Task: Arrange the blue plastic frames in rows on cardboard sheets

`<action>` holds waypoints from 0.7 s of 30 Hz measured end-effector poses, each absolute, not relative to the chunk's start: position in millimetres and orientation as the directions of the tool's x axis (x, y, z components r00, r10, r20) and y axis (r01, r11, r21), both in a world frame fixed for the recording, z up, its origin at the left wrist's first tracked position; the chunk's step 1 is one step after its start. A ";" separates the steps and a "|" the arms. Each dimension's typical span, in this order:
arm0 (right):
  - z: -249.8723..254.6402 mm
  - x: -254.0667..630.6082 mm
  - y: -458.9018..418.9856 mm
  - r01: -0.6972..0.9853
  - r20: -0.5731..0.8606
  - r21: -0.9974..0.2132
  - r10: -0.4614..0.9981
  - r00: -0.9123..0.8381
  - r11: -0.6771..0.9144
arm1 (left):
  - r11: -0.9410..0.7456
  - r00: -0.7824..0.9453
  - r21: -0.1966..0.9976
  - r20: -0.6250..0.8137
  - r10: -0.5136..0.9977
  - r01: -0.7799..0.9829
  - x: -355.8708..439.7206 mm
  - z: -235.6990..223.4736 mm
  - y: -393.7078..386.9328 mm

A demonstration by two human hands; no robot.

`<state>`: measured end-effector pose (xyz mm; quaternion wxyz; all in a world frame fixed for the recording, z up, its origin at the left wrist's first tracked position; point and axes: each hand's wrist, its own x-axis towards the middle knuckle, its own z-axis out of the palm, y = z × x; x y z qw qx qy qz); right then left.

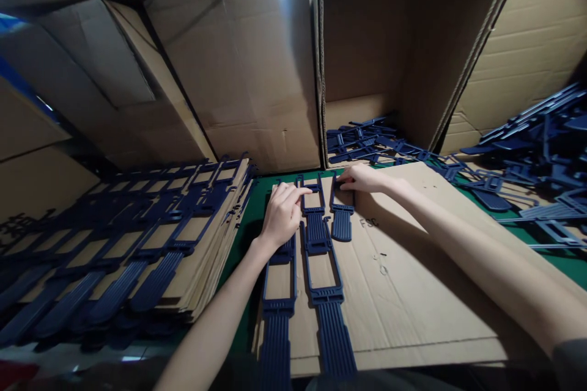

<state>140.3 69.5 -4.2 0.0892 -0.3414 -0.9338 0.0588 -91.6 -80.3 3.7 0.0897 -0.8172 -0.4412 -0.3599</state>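
Frame (342, 210) lies with its far end at right grip (363, 178).

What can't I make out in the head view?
All in the head view:
Ribbed dark-blue plastic frame: upper end hidden by the left hand, lower end cut off by the bottom edge.
Right hand: grip too small and shadowed.
Jumbled dark-blue plastic pile: cut off by the right edge.

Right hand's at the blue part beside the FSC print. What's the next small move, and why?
Perhaps line the blue part up with the ribbed frame on its left: the gap between them looks narrower at the near end, and the right hand is at the part's far end.
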 end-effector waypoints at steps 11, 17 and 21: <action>-11.0 144.4 74.8 0.619 0.145 -0.234 0.656 -0.741 0.750 | -0.566 0.342 0.092 0.714 0.611 0.819 -96.6 3.9 -85.4; -12.0 146.7 75.4 0.600 0.158 -0.266 0.648 -0.745 0.755 | -0.525 0.336 0.089 0.676 0.656 0.846 -97.2 1.6 -84.1; -12.2 147.6 75.7 0.590 0.167 -0.258 0.637 -0.752 0.765 | -0.528 0.336 0.104 0.665 0.667 0.843 -98.9 2.7 -84.1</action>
